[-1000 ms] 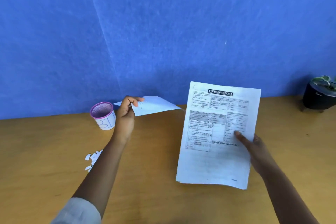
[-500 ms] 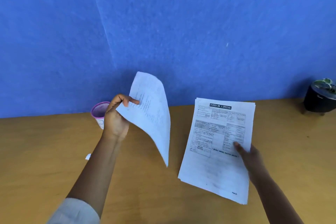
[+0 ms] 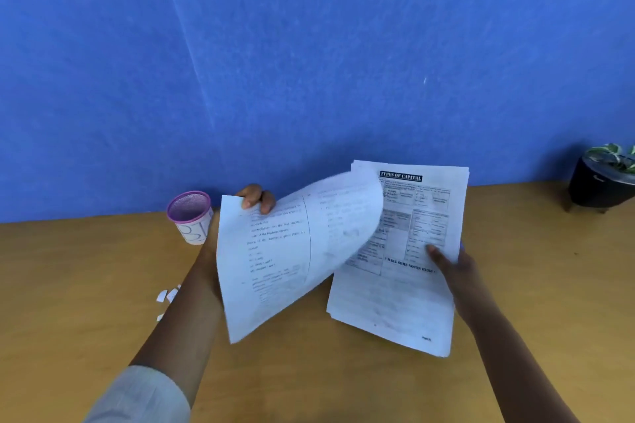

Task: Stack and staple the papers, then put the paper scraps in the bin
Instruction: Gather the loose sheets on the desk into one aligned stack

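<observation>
The left hand (image 3: 258,200) pinches a loose sheet (image 3: 285,257) by its top edge, letting it curl toward the right hand (image 3: 457,268), probably to lay it on the stack (image 3: 409,292), which that hand clamps, thumb on top, tilted above the table (image 3: 86,285). The top page reads "TYPES OF CAPITAL" and "MAKE SOME NOTES HERE". Scraps (image 3: 167,295) lie beside the left forearm; the mesh bin (image 3: 190,216) stands just left of that hand.

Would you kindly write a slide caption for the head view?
Left hand brings a loose sheet over the stack held by the right hand.
</observation>
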